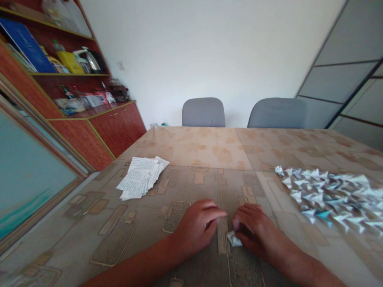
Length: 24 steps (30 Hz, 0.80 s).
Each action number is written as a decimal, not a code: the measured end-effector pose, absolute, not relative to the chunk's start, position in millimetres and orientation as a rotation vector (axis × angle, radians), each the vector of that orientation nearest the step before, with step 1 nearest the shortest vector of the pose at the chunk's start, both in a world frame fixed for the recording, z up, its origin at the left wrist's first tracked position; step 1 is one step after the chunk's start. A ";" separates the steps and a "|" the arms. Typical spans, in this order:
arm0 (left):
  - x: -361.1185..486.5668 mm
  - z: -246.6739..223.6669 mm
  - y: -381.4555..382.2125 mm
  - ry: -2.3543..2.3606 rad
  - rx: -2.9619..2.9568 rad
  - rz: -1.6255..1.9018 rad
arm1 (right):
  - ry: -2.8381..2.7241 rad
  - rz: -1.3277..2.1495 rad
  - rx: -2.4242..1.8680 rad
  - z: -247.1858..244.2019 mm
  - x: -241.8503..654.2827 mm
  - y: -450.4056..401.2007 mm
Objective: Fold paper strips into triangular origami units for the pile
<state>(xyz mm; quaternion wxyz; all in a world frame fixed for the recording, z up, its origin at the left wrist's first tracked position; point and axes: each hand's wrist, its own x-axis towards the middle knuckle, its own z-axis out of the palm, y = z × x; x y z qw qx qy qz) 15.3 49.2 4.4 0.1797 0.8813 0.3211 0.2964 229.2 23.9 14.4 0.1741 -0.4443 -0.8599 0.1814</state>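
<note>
Just above the patterned tablecloth, my right hand [255, 225] has its thumb and fingers closed on a small piece of folded white paper [233, 239]. Most of that paper's far side is hidden behind the fingers. My left hand [200, 223] is to the left of it, fingers loosely bent and thumb apart from the index finger, with nothing visible in it. A loose pile of printed paper slips [139, 177] lies farther off at the left. Over on the right, several folded paper pieces [329, 195] stand in rows, mostly white with a teal one among them.
The table [197, 139] has a tan cloth with rectangle patterns. Two grey chairs [203, 112] stand behind its far edge. At the left is a red-brown cabinet [116, 127] with shelves holding a kettle [92, 61], a blue box [28, 46] and bottles.
</note>
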 end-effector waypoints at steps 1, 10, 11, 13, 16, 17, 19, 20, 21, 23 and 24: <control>15.8 3.9 49.6 0.954 2.426 0.857 | -2.440 0.524 -1.252 14.7 229.2 24.1; 15.8 4.4 54.2 1.014 2.288 0.962 | -2.466 0.650 -1.216 21.5 228.8 18.5; 15.8 4.4 54.1 1.010 2.284 0.959 | -2.454 0.658 -1.231 21.6 228.4 18.1; 16.2 4.3 53.5 1.003 2.255 0.952 | -2.412 0.694 -1.245 21.5 227.9 18.2; 18.4 3.5 51.7 0.996 2.121 0.968 | -2.208 0.853 -1.246 21.1 227.8 21.1; 19.8 3.0 50.9 0.990 2.042 0.977 | -2.092 0.939 -1.239 20.8 227.8 22.5; 23.8 1.8 48.5 0.946 1.848 0.975 | -1.825 1.133 -1.204 20.0 227.4 24.8; 26.3 1.4 47.1 0.906 1.744 0.955 | -1.696 1.221 -1.185 19.5 227.0 25.3; 29.0 1.3 45.5 0.862 1.642 0.932 | -1.581 1.287 -1.175 18.9 226.3 25.4; 34.3 2.2 42.1 0.816 1.486 0.900 | -1.419 1.357 -1.183 17.7 224.5 24.0; 36.6 3.3 40.3 0.812 1.428 0.907 | -1.374 1.362 -1.194 17.1 223.4 22.8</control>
